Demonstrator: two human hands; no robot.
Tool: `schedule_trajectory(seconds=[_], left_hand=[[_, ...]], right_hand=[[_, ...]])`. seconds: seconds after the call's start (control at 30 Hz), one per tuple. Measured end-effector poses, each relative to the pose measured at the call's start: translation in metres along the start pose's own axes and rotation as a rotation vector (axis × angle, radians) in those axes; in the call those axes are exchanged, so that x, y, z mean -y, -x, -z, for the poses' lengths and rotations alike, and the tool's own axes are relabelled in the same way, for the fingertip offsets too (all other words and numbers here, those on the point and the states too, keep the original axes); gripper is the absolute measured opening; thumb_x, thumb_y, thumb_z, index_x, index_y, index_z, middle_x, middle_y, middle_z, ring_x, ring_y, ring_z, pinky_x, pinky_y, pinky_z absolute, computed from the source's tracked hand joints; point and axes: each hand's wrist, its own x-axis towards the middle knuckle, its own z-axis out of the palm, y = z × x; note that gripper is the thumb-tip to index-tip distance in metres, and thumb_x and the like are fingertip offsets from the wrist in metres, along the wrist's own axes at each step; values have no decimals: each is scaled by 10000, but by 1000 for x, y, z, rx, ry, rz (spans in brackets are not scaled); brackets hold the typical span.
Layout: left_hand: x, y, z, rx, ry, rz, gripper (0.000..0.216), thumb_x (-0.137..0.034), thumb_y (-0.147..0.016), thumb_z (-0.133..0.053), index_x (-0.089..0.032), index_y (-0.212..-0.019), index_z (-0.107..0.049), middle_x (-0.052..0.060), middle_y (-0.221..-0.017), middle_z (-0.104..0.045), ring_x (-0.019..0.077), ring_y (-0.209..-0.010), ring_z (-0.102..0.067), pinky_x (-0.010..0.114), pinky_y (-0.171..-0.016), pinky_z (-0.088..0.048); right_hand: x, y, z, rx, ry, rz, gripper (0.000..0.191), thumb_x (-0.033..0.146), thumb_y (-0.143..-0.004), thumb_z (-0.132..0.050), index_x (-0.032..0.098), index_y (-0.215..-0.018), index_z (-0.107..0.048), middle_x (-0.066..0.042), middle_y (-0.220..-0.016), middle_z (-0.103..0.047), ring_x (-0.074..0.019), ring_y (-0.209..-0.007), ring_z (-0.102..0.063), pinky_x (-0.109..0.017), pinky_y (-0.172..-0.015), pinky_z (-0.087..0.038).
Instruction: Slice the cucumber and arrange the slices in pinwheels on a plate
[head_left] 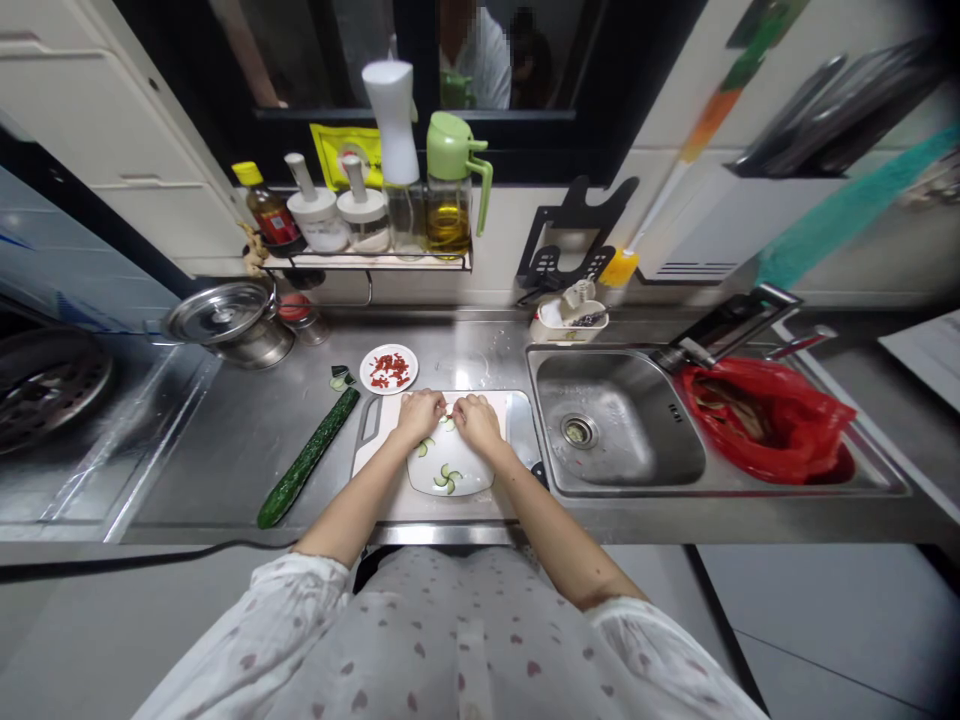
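Note:
Both my hands rest at the far edge of a white plate that lies on a white cutting board. My left hand and my right hand have their fingers curled together over something small between them that I cannot make out. A few green cucumber slices lie on the plate. A whole cucumber lies on the steel counter to the left of the board. Beyond the board stands a small white dish of chopped red chilli.
A steel sink is right of the board, with a red plastic bag beside it. A steel pot with lid stands at the left. A rack of bottles hangs on the back wall. Cucumber ends lie near the dish.

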Motion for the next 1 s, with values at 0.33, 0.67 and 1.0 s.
schedule_trajectory(seconds=[0.33,0.67,1.0], left_hand=[[11,3,10,-87,62,32,211,-347,-869,-526,-220,-934,-680,66,-988,-685,226,-988,-587,347,-885,-375],[90,-9,43,-167,-26,296,226,-348,-866,-489,-234,-943,-669,61,-1046,-704,234,-998,-606,326,-845,-397],[130,-24,60,-90,-181,383,239,-326,-842,-509,-251,-979,-689,81,-1120,-691,272,-1066,-586,377,-891,-377]], right_hand=[[10,49,-8,-164,-225,94,194,270,-942,-462,195,-959,-641,-56,-942,-638,-199,-927,-509,-289,-849,-376],[2,98,-20,-236,-383,30,188,250,-924,-464,195,-908,-643,-55,-858,-642,-202,-872,-539,-305,-816,-409],[3,108,-24,-234,-342,3,206,257,-939,-452,204,-941,-651,-55,-850,-638,-197,-863,-549,-302,-808,-421]])
